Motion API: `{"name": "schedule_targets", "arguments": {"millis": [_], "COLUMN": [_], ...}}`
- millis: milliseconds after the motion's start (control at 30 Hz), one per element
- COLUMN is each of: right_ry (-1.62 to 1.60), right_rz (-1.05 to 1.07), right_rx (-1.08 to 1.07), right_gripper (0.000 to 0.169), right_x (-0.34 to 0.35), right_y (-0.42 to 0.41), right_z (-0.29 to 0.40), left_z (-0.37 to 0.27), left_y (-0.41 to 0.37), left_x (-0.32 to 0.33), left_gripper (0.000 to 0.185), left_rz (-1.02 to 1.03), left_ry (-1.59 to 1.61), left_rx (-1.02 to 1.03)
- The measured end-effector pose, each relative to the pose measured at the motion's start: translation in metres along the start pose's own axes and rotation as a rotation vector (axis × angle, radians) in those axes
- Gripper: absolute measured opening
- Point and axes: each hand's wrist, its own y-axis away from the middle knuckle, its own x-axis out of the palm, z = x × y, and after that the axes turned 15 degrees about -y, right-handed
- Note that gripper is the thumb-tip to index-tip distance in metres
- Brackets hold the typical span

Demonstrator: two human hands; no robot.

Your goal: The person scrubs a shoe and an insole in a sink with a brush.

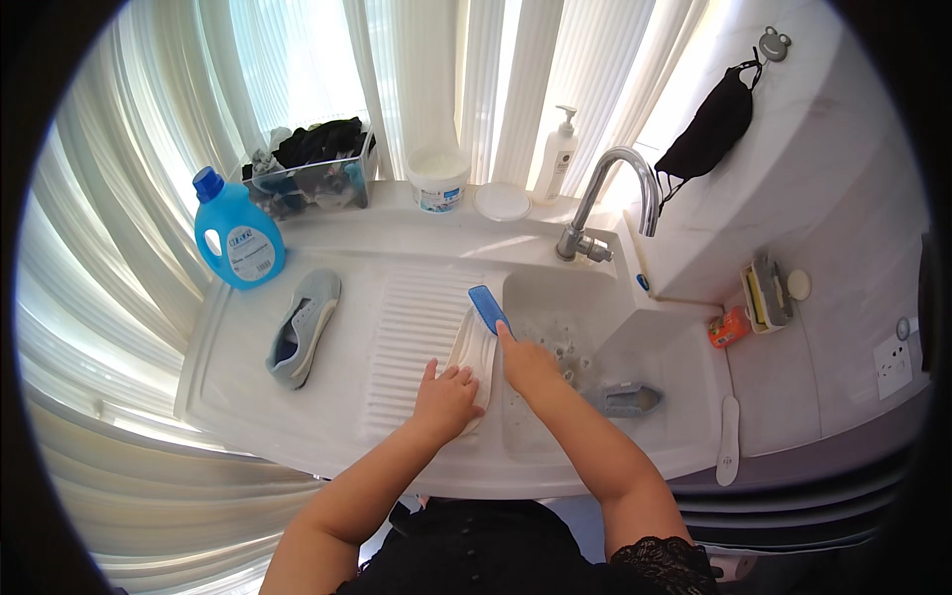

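Observation:
My right hand [529,364] grips the handle of a blue scrubbing brush [487,306]. The brush head lies over the far end of a long, flat cream-white piece [476,346], shaped like a shoe insole. My left hand [448,401] rests palm down on the near part of that piece, fingers spread, and hides some of it. Underneath is the sink's ribbed washboard [405,342]. To the left, a light grey-blue shoe [305,327] lies on the smooth counter. A similar shoe [632,399] sits partly under sudsy water in the basin [550,439], to the right of my right forearm.
A blue detergent bottle [242,242], a clear bin of cloths [316,182], a white tub [439,178], its lid [503,201] and a pump bottle [556,160] line the back. The curved faucet [584,216] overhangs the basin. A white-handled item [728,442] lies on the right rim.

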Motion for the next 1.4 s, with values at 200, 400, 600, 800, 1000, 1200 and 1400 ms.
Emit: {"name": "schedule_targets", "arguments": {"millis": [200,400,600,800,1000,1200,1400], "right_ry": [0.150,-0.043,0.063,-0.020,0.053,0.077,0.188], "right_rz": [0.199,0.011,0.104,0.002,0.075,0.050,0.123], "right_rx": [-0.161,-0.032,-0.160,-0.162,-0.162,-0.191,-0.111], "right_gripper": [0.061,0.065,0.063,0.062,0.062,0.059,0.055], "right_x": [0.002,0.006,0.009,0.022,0.012,0.015,-0.027], "right_y": [0.037,0.000,0.036,0.023,0.035,0.044,0.027], "right_z": [0.022,-0.009,0.002,-0.008,-0.016,-0.013,-0.025], "left_z": [0.002,-0.001,0.000,-0.002,0.000,0.001,0.004], "left_y": [0.000,0.001,0.001,-0.004,0.002,0.009,0.023], "left_x": [-0.003,-0.001,-0.004,-0.009,0.000,-0.020,-0.016], "left_gripper": [0.044,0.044,0.046,0.046,0.048,0.048,0.051], "left_rz": [0.069,0.007,0.087,0.110,0.077,0.152,0.070], "left_ry": [-0.007,-0.005,-0.007,-0.014,-0.009,-0.067,-0.046], "left_rx": [-0.011,-0.026,-0.031,-0.020,-0.036,-0.051,-0.093]}}
